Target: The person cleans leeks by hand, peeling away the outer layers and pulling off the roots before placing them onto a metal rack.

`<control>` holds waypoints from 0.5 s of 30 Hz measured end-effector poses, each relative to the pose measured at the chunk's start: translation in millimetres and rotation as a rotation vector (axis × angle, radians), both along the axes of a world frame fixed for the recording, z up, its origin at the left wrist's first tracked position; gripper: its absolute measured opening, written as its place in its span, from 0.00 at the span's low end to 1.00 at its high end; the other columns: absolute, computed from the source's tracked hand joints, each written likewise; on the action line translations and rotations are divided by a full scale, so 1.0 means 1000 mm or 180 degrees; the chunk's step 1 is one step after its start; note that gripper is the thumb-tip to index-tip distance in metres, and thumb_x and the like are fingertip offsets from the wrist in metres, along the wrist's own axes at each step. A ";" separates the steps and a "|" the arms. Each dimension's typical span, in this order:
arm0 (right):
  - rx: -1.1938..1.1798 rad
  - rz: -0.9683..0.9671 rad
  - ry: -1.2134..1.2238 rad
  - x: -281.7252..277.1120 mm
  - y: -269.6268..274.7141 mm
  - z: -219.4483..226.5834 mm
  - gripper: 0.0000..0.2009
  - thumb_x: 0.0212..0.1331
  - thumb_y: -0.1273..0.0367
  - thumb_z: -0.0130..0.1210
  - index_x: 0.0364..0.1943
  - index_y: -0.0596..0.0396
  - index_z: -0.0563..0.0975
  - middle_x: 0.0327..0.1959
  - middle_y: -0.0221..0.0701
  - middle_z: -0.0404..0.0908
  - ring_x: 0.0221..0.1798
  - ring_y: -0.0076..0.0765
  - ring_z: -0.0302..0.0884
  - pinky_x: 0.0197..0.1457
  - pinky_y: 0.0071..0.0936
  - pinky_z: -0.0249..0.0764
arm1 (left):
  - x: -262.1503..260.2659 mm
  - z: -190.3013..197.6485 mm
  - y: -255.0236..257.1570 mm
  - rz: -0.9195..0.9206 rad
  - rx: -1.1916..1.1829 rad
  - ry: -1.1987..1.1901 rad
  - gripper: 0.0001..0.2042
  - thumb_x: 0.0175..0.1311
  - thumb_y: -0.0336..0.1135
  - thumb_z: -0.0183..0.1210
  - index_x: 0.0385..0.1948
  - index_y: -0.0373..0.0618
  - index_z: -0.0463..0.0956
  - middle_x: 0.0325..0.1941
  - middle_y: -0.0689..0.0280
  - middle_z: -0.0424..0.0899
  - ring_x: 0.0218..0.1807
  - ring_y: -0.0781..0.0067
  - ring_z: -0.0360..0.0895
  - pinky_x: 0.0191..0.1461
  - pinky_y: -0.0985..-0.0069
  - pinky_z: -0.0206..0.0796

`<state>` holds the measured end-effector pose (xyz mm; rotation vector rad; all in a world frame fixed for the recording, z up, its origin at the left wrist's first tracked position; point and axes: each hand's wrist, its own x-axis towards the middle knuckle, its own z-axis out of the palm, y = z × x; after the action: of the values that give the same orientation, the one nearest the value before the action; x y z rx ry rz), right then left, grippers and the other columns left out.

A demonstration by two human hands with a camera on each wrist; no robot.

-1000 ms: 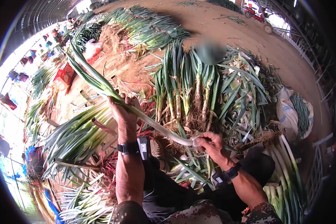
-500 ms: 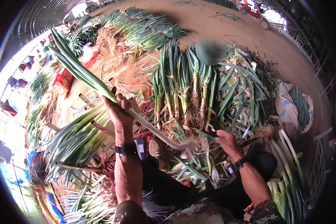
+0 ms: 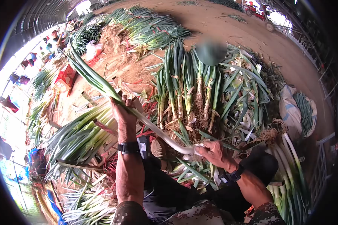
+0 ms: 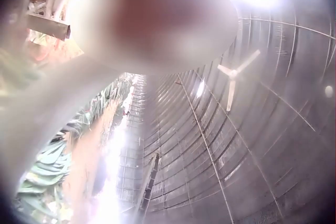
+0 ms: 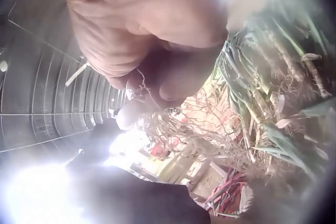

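My left hand [image 3: 124, 113] grips a long green onion [image 3: 158, 132] around its middle. Green leaves reach up to the far left, while the white stalk bends down toward my right hand [image 3: 216, 154]. There, thumb and fingers pinch the stalk's root end. Close up in the right wrist view, the curled fingers [image 5: 178, 77] are at that end, with thin roots [image 5: 165, 127] hanging around them. A blurred pale stalk [image 4: 58, 98] crosses the left wrist view, where little of the hand's grip shows.
Unpeeled green onions [image 3: 187, 82] stand in a row ahead, beside a heap of stripped leaves [image 3: 246, 90]. On my left, onions lie on a wooden rack [image 3: 79, 165]; white-stalked ones [image 3: 285, 165] lie at my right. A white sack [image 3: 289, 108] stands farther right.
Half a second ago my right hand was off the stalk, to its right; now it is back pinching the root end. The left hand keeps its grip.
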<state>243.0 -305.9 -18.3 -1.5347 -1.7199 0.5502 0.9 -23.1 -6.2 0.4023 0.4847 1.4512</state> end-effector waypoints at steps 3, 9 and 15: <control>0.0283 0.0354 -0.1085 0.022 -0.030 -0.016 0.10 0.61 0.65 0.61 0.28 0.58 0.79 0.19 0.40 0.76 0.21 0.39 0.76 0.24 0.38 0.67 | -0.017 -0.004 0.013 0.0065 0.0010 -0.0139 0.21 0.78 0.55 0.39 0.50 0.45 0.69 0.27 0.70 0.70 0.19 0.79 0.61 0.25 0.79 0.56; -0.1054 -0.0599 0.0193 0.044 -0.064 -0.039 0.11 0.61 0.66 0.61 0.43 0.56 0.82 0.36 0.41 0.85 0.36 0.47 0.85 0.38 0.32 0.78 | -0.025 -0.006 0.013 0.0270 0.0192 -0.0184 0.26 0.78 0.57 0.34 0.49 0.39 0.68 0.26 0.70 0.68 0.20 0.78 0.60 0.25 0.80 0.54; -0.0775 -0.0587 0.0151 0.031 -0.033 0.004 0.12 0.64 0.65 0.59 0.47 0.55 0.81 0.35 0.42 0.85 0.38 0.44 0.86 0.41 0.31 0.78 | -0.012 0.001 0.002 0.0089 0.0095 -0.0334 0.26 0.77 0.59 0.35 0.50 0.42 0.66 0.25 0.69 0.65 0.19 0.77 0.60 0.24 0.78 0.56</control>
<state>273.9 -339.2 -14.6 -1.8139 -1.4988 0.7141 -11.2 -20.9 -5.1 0.3425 0.3860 1.4998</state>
